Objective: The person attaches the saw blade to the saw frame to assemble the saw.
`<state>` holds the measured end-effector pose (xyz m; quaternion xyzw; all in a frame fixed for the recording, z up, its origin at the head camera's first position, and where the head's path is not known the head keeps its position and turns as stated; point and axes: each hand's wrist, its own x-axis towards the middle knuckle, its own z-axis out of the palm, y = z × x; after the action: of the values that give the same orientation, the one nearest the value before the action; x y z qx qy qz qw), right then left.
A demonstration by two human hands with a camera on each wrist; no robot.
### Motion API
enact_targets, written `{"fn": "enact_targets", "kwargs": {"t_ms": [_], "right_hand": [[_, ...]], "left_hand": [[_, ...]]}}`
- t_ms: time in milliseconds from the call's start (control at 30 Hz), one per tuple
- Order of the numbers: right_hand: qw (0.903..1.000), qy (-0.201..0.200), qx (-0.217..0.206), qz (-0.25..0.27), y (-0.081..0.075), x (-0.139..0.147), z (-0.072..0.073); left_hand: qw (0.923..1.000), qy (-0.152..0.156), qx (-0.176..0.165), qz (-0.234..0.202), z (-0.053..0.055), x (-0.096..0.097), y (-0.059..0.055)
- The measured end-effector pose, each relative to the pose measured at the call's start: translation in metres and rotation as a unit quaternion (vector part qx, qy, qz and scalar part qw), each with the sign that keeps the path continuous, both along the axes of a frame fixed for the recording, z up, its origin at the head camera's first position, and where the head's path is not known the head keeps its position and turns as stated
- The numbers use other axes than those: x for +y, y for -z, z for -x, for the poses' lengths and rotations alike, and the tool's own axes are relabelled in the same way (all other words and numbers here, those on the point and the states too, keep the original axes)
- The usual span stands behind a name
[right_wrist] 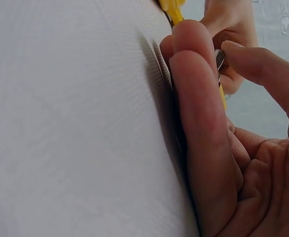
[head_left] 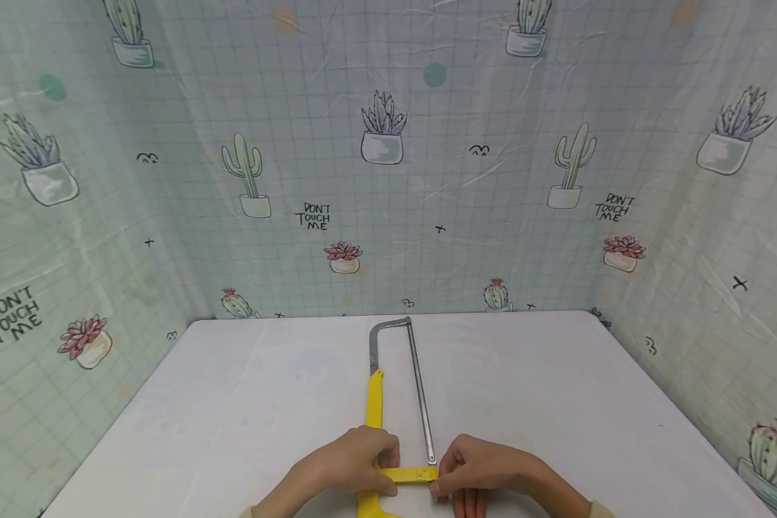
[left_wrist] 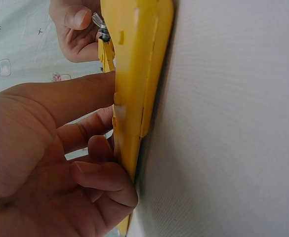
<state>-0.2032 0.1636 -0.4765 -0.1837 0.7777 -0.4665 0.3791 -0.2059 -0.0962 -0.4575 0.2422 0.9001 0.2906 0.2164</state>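
Observation:
A hacksaw (head_left: 374,404) with a yellow handle and a grey metal front bow lies on the white table, its bow pointing away from me. Its thin blade (head_left: 421,396) runs along the right side, down to a yellow crosspiece. My left hand (head_left: 362,459) grips the yellow frame where the crosspiece joins it. At the crosspiece's right end, my right hand (head_left: 482,464) pinches a small metal wing nut (left_wrist: 99,20) between thumb and index finger. The wing nut sits on a threaded screw in the left wrist view. In the head view the fingers hide it.
The white table (head_left: 265,403) reaches back to a hanging cloth (head_left: 466,187) printed with cacti and potted plants. That cloth also encloses the left and right sides. The saw's handle runs off the bottom edge of the head view.

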Motion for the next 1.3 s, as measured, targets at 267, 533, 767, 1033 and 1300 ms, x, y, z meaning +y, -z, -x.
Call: {"fn": "enact_targets", "kwargs": {"t_ms": [267, 533, 767, 1033, 1300], "right_hand": [[0.9999, -0.010, -0.001, 0.007, 0.0000, 0.0016, 0.0019], [0.9989, -0.031, -0.025, 0.025, 0.0001, 0.0047, 0.0039], [0.9985, -0.036, -0.028, 0.031, 0.0019, 0.0065, 0.0054], [0.9974, -0.046, -0.037, 0.043, 0.0027, 0.0089, 0.0073], [0.9947, -0.060, -0.047, 0.068, 0.0032, 0.0084, 0.0085]], "left_hand": [[1.0000, -0.001, -0.001, -0.002, -0.0005, 0.0001, -0.0015], [1.0000, 0.000, 0.000, 0.000, -0.0005, 0.0000, -0.0014], [1.0000, 0.002, 0.002, 0.003, 0.0002, 0.0005, -0.0002], [1.0000, 0.003, 0.004, 0.004, 0.0004, 0.0010, -0.0014], [1.0000, 0.001, 0.005, 0.008, -0.0011, 0.0009, -0.0027]]}}
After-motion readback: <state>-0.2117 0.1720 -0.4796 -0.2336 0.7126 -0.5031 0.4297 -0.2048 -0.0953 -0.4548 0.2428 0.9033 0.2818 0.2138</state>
